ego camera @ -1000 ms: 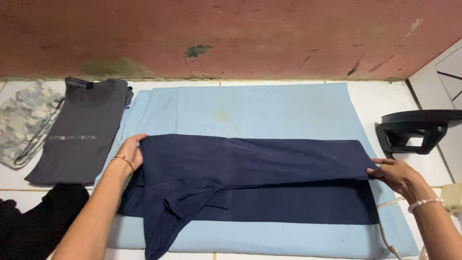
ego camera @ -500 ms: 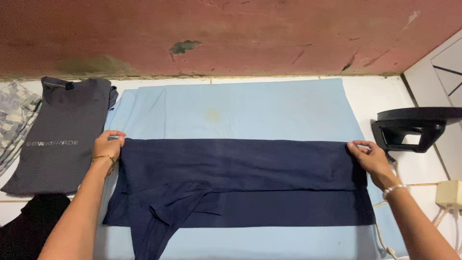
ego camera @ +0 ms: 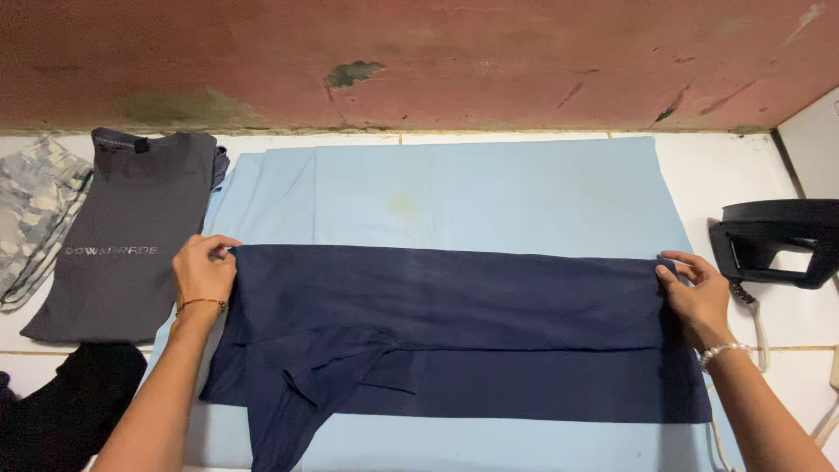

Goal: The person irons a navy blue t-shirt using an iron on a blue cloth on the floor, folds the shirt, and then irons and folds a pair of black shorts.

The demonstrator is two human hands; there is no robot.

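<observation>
So the navy shirt (ego camera: 454, 323) got folded lengthwise since a second ago; it lay flat on the light blue cloth (ego camera: 489, 188), left hand (ego camera: 203, 271) and right hand (ego camera: 695, 293) each pinching an end of the fold.

A folded garment (ego camera: 454, 323) lies across the near half of a spread cloth (ego camera: 454, 192), which rests on the worktop (ego camera: 725, 166) and runs back almost to the wall (ego camera: 437, 52) at the far side. The left hand (ego camera: 203, 271) sits at the garment's left end, the right hand (ego camera: 695, 293) at its right end, each on the far corner of the top fold. Left of the cloth lies a folded shirt (ego camera: 131, 245), and farther left a patterned piece (ego camera: 35, 210). Near the left corner, in front of the shirt, sits another heap of fabric (ego camera: 70, 402). An iron (ego camera: 778, 240) stands on the worktop right of the cloth, its cord (ego camera: 760, 328) trailing toward the near side.
</observation>
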